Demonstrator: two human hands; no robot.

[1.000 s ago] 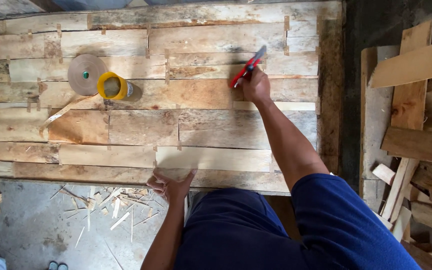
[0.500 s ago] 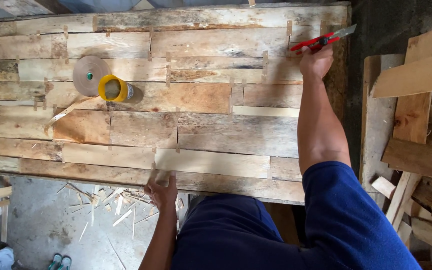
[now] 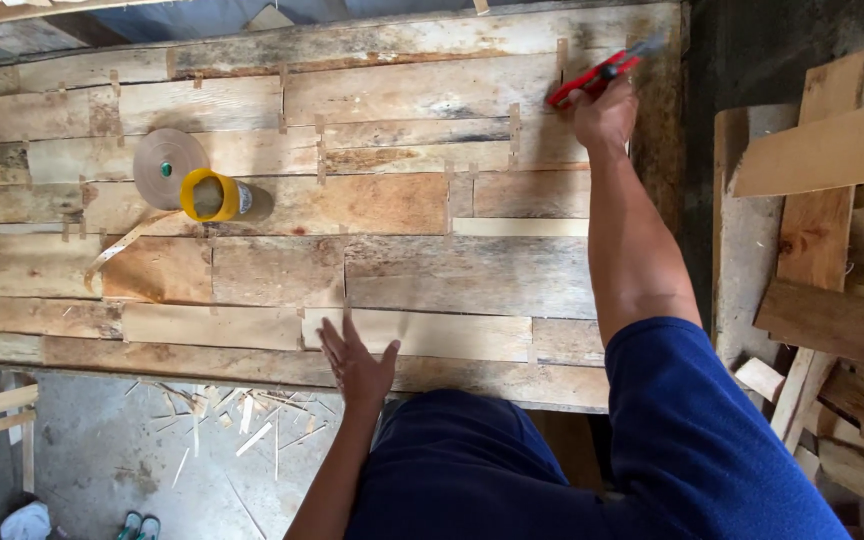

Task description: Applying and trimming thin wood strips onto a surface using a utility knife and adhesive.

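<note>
My right hand [image 3: 604, 118] is stretched out to the far right corner of the patchwork veneer sheet [image 3: 402, 270], fingers wrapped tight around a red-handled utility knife [image 3: 597, 76]. The knife lies slanted, its tip pointing up and to the right near the sheet's far edge. Half a second ago the knife was higher and further right, its blade reaching past the sheet's corner; now it sits lower and a little left, just above my knuckles. A second ago that hand was still working nearer the middle of the sheet.

My left hand [image 3: 357, 362] rests flat on the near edge of the sheet, fingers spread wide, holding nothing. Earlier it was curled at that same edge; now the palm is pressed down further onto the wood.

Toward the left of the sheet, a roll of brown paper tape [image 3: 168, 166] lies flat, with a yellow-rimmed container [image 3: 210, 196] touching its lower right side. Neither has moved. A loose strip of tape [image 3: 122, 246] curls below them.
</note>
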